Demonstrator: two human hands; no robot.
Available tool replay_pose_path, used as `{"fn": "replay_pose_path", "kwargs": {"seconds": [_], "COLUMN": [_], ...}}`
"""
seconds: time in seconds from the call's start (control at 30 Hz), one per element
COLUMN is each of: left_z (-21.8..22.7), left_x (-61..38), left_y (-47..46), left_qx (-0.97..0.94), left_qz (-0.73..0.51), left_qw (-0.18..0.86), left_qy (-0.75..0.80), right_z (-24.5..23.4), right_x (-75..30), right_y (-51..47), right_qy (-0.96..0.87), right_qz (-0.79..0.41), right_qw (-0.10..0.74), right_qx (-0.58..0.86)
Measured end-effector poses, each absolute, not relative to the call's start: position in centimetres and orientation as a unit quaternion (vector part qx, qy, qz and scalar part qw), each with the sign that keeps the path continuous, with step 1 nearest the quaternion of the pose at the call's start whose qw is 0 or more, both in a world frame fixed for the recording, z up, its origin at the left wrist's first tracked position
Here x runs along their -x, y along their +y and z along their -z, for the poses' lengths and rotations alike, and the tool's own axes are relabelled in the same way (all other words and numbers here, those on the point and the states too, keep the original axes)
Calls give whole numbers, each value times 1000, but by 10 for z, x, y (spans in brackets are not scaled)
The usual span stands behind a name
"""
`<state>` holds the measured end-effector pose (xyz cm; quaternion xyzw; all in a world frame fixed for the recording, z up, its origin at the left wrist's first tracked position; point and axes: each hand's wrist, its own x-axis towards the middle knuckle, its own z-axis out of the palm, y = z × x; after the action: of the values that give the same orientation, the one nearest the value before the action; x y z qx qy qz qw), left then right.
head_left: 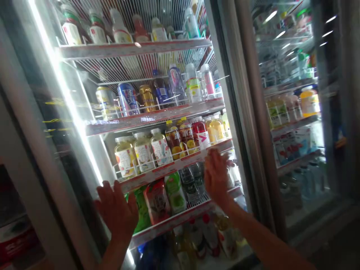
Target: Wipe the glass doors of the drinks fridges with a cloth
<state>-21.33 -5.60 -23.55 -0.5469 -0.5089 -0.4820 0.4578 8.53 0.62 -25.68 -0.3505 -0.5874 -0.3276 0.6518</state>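
I face a lit drinks cooler with wire shelves [157,118] behind a glass door. My left hand [116,210] is raised with its fingers stretched out flat at the lower left of the glass, in front of green and red cartons [157,200]. My right hand [216,176] is also spread open, flat near the right side of the door, in front of dark water bottles [191,182]. Neither hand holds anything. Cans [128,98] stand on an upper shelf, and yellow and red bottles [180,138] stand on the shelf just above my hands.
The door's metal frame [244,112] runs down on the right. A second cooler door [292,105] with more bottles and cartons lies beyond it. A bright light strip [67,97] runs down the left side. A dark red item [17,240] sits at the lower left.
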Motion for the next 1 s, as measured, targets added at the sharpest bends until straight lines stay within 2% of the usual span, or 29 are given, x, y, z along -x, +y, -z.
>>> {"fn": "replay_pose_path", "kwargs": {"seconds": [0.07,0.13,0.27,0.33,0.4,0.5,0.57,0.7,0.77,0.87,1.0], "left_z": [236,239,245,247,248,251,254,261,263,263,272], "left_x": [214,215,214,213,214,216,218,216,214,213,216], "left_y": [-58,-61,-61,-59,-57,-56,-58,-59,-57,-56,-61], "left_qx": [551,556,554,548,545,542,547,548,542,542,556], "left_qz": [479,467,455,462,469,480,473,465,473,477,462], "left_qw": [453,456,464,467,469,473,478,479,484,488,479], "left_qy": [-511,-515,-520,-518,-513,-502,-499,-503,-498,-490,-498], "right_z": [266,272,271,271,275,289,297,305,307,317,329], "right_x": [-71,-81,-128,-125,-101,-75,-88,-146,-146,-101,-62], "right_y": [-1,1,19,20,12,-1,1,21,21,2,-18], "right_qy": [-667,-684,-533,-496,-556,-681,-694,-523,-484,-577,-709], "right_qz": [347,360,344,326,318,341,355,330,310,297,326], "right_qw": [585,563,675,703,673,576,558,678,699,656,548], "right_qx": [304,292,378,393,371,297,283,397,425,386,300]}}
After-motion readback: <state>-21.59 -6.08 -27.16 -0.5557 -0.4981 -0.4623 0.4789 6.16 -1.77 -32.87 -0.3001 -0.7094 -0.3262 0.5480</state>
